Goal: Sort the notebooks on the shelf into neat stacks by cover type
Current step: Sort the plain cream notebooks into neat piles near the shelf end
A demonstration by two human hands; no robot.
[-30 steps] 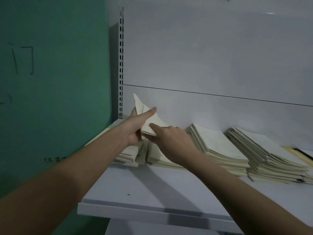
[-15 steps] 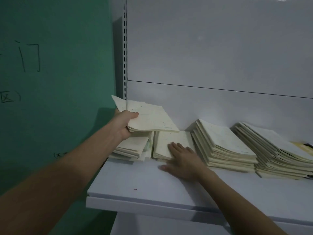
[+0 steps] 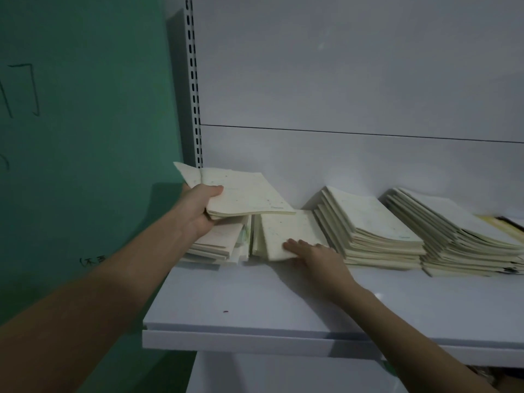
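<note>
Notebooks clenched in left hand, right hand flat, released (cover print unreadable)

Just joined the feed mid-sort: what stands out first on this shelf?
The left hand holds a small bundle of cream notebooks lifted above the leftmost pile. The right hand lies on the low stack beside it. Two taller, slumping stacks fill the white shelf to the right, against a green wall.

Green wall w/ scrawl; white back panel; dim light.
</note>
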